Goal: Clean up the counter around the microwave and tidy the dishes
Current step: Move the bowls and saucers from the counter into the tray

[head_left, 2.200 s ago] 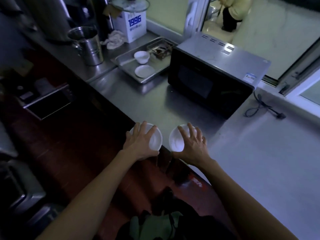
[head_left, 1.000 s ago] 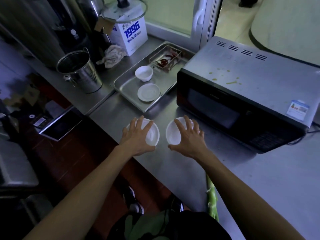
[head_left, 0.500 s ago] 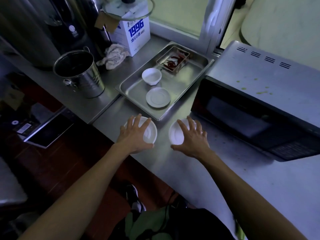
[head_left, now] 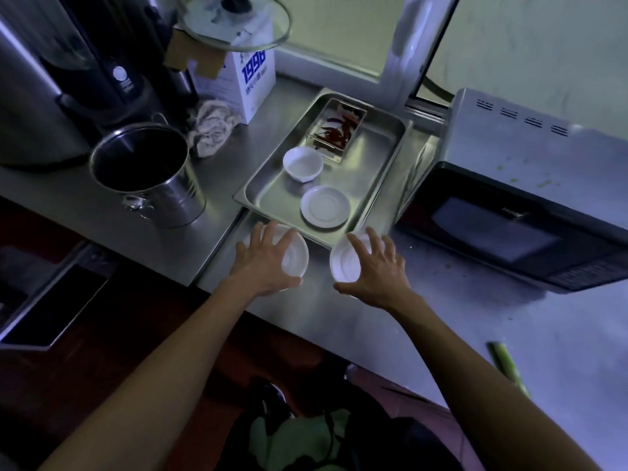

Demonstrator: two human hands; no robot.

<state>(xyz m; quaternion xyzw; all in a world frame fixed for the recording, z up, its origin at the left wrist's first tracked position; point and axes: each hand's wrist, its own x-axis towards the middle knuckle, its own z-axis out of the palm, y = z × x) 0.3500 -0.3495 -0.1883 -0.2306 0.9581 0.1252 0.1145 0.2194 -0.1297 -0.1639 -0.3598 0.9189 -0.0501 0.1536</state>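
From the head camera, the left hand (head_left: pixel 268 258) is spread over and grips one white dish (head_left: pixel 295 258), and the right hand (head_left: pixel 375 266) grips another dish (head_left: pixel 343 265), both at the table (head_left: pixel 339 317) edge just before the steel tray (head_left: pixel 380 158). Lift both clear of the tray's near rim and set them down beside the saucer (head_left: pixel 325 206) and small bowl (head_left: pixel 303 163). The microwave (head_left: pixel 516 212) crowds the right; a pot (head_left: pixel 146 175) stands left.

"1996", seemingly, on white carton (head_left: pixel 249 79)
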